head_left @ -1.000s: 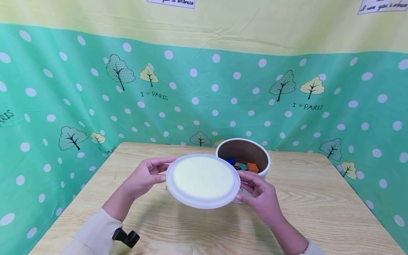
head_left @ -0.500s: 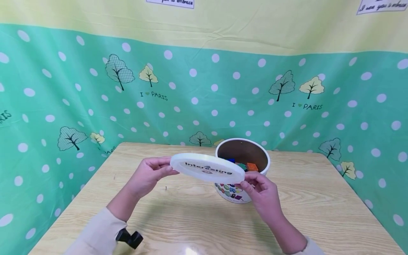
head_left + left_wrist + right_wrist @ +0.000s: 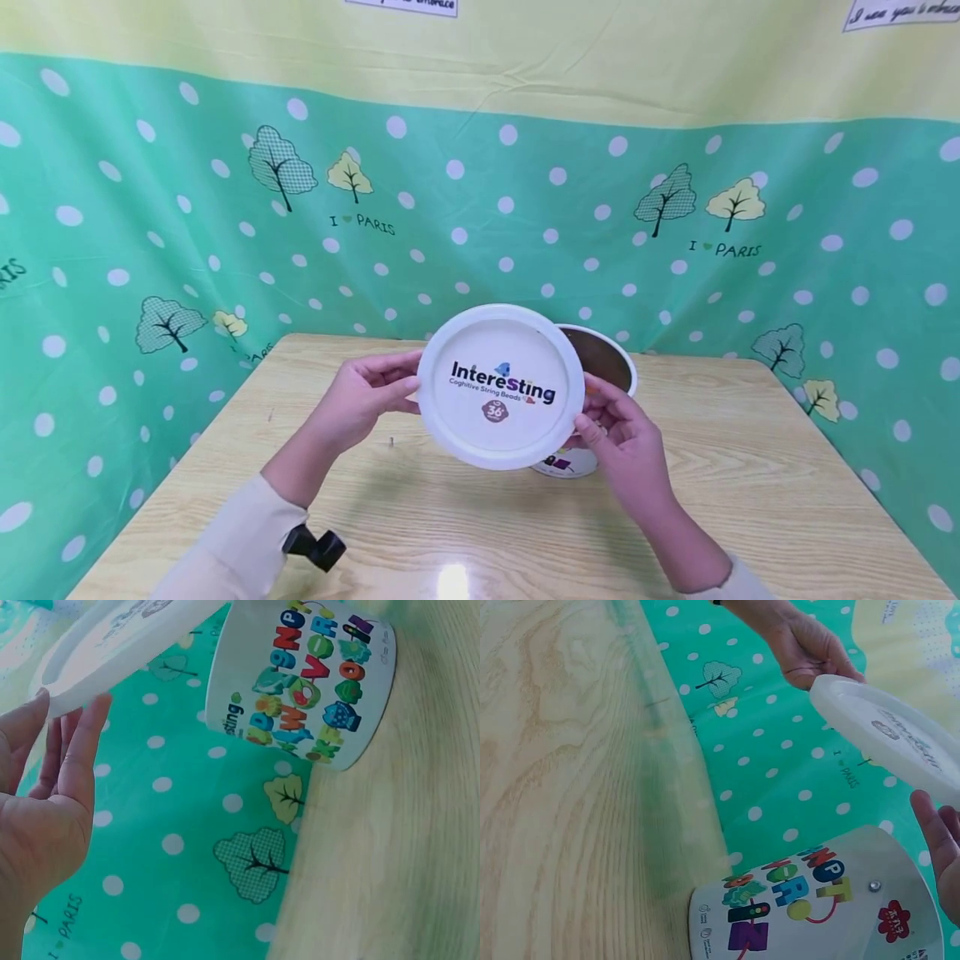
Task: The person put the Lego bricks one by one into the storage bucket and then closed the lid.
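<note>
A round white lid (image 3: 501, 433) with "Interesting" printed on its top is held up above the table, its printed face toward the head camera. My left hand (image 3: 363, 400) pinches the lid's left edge between thumb and fingers. At the opposite edge my right hand (image 3: 626, 433) grips it the same way. Behind the lid stands a white bucket (image 3: 570, 463), partly hidden, its open brown inside showing at the top. In the left wrist view the bucket (image 3: 307, 682) bears colourful printed letters and pictures. What the bucket contains is mostly hidden by the lid and right hand.
The bucket stands on a light wooden table (image 3: 450, 533) toward the back. A green and yellow curtain (image 3: 480, 208) with dots and trees hangs behind and beside the table. A black device (image 3: 315, 547) sits at the left sleeve.
The lid has tipped from its plain underside, through nearly edge-on, to its printed top facing the head camera. It has risen slightly and covers more of the bucket.
</note>
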